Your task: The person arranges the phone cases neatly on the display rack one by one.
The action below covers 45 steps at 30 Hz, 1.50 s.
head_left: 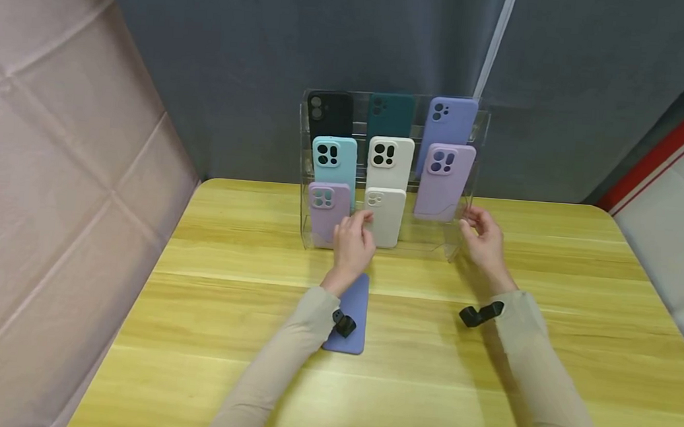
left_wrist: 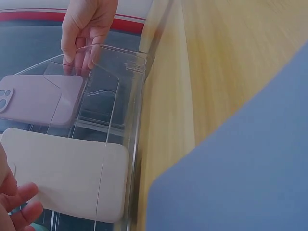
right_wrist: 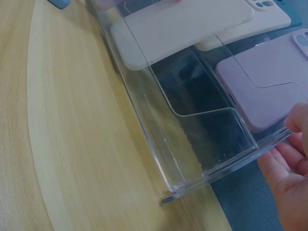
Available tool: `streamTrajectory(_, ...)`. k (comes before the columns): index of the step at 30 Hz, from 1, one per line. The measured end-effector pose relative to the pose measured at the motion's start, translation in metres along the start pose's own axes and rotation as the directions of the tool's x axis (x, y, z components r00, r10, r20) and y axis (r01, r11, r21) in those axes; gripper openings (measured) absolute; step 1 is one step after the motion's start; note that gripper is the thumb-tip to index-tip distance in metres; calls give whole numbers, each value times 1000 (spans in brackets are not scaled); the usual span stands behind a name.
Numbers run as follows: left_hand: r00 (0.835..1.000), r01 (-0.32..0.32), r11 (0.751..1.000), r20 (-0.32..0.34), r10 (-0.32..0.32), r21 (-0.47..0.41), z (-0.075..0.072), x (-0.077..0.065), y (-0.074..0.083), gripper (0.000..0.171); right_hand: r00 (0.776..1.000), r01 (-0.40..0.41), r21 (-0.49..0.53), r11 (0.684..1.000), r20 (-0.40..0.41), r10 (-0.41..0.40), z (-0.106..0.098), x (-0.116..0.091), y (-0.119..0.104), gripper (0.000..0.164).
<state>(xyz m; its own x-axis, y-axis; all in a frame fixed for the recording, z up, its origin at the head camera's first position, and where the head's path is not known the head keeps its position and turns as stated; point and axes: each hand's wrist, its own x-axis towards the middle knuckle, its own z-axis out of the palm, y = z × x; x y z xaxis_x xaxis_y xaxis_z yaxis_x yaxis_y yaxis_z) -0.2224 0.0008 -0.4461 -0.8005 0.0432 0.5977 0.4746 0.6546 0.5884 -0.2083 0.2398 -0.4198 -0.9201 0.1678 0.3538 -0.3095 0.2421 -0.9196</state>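
A clear acrylic display stand (head_left: 426, 236) holds phone cases in stepped rows. My left hand (head_left: 353, 244) is at the lowest row, its fingers by the left side of a white phone case (head_left: 388, 220) and overlapping it in the left wrist view. Beside it leans a pinkish-purple phone case (head_left: 326, 206). With thumb and fingers on either side of the stand's right side panel, my right hand (head_left: 484, 240) pinches its edge, near a lilac phone case (right_wrist: 269, 82). Partly hidden under my left wrist, a blue-violet phone case (head_left: 354, 307) lies on the table.
Higher rows hold a light blue case (head_left: 334, 167), a cream case (head_left: 390, 160), a black case (head_left: 331, 113), a dark green case (head_left: 392, 114) and a periwinkle case (head_left: 452, 125). The wooden table (head_left: 414, 377) meets a dark grey curtain (head_left: 255, 88) behind the stand.
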Motion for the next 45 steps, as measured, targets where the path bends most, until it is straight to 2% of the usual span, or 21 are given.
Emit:
streamTrajectory(4, 1000, -9, 1000, -20, 9, 8, 0, 1, 1, 31, 1000, 0, 4, 1000, -1, 0, 0, 0, 1, 32)
streamTrajectory(7, 996, -55, 998, -75, 56, 14, 0, 6, 7, 31, 1000, 0, 6, 1000, -4, 0, 0, 0, 2, 32)
streamTrajectory(12, 977, -131, 990, -161, 139, 60, 2, 20, 21, 36, 1000, 8, 12, 1000, -2, -8, 0, 0, 2, 32)
streamTrajectory(17, 975, -125, 985, -171, 144, 119, 3, 26, 31, 39, 1000, 19, 12, 1000, 9, -19, 0, 0, 2, 31)
streamTrajectory(22, 987, -65, 991, -137, 80, 114, -2, 20, 33, 40, 1000, 20, 13, 1000, 0, -20, 2, 0, 2, 31)
streamTrajectory(28, 997, 74, 989, -45, -69, 126, -15, 6, 33, 45, 999, 32, 16, 999, -17, -31, 2, 0, 2, 30)
streamTrajectory(33, 985, 157, 972, 49, -168, 177, -24, -8, 33, 56, 999, 36, 9, 999, -10, -36, 2, 0, 2, 30)
streamTrajectory(40, 957, 193, 960, 176, -230, 203, -35, -31, 32, 66, 999, 34, 13, 999, -3, -34, 1, -1, 3, 31)
streamTrajectory(45, 941, 210, 947, 214, -263, 241, -38, -46, 27, 68, 999, 30, 9, 1000, -15, -30, 1, -1, 2, 30)
